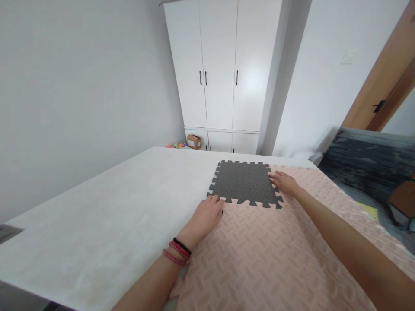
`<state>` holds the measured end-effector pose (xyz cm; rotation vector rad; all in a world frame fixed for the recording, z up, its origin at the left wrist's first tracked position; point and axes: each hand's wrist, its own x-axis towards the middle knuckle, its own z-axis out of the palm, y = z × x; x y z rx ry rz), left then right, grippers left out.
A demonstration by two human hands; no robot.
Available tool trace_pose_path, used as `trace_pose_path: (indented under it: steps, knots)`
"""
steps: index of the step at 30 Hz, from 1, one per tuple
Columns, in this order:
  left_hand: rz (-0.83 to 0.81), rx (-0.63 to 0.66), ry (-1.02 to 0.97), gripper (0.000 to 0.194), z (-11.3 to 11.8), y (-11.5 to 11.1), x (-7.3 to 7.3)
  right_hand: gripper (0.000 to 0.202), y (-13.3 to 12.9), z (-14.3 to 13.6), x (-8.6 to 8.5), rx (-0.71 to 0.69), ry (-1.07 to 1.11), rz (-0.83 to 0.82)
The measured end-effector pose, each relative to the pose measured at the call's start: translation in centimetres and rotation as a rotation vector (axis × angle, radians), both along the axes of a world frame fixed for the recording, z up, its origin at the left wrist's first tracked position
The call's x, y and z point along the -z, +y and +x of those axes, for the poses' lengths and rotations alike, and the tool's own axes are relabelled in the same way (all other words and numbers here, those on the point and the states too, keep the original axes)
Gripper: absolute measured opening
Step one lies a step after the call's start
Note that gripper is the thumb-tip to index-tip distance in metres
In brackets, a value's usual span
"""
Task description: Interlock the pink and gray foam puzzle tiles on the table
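Note:
A dark grey foam mat tile [244, 183] with toothed edges lies on the white tabletop [106, 216]. Its near edge meets a larger pink foam mat [256, 255], and more pink matting [311, 183] lies along its right side. My left hand [207, 214] lies flat at the grey tile's near left corner, fingertips by the seam with the pink mat. On the right edge of the grey tile, my right hand [283, 182] rests palm down with its fingers stretched out. Neither hand grips anything that I can see.
White cabinets [223, 65] stand beyond the far edge. A small cardboard box [194, 141] and colourful small items [177, 146] sit in front of them. To the right are a dark covered piece of furniture [369, 164] and a wooden door [382, 73]. A grey wall runs along the left.

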<state>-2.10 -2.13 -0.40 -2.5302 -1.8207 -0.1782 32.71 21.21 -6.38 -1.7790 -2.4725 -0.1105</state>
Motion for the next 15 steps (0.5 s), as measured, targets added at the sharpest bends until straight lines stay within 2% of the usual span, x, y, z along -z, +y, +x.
trace_pose_path:
  steps: [9, 15]
  knots:
    - [0.018, 0.003, -0.002, 0.025, 0.0, -0.4, 0.1, 0.046, -0.6, -1.2, -0.4, 0.057, -0.053, -0.016]
    - [0.007, 0.001, -0.004, 0.025, 0.0, -0.7, 0.3, 0.045, 2.0, -1.3, -2.0, 0.079, -0.006, -0.033]
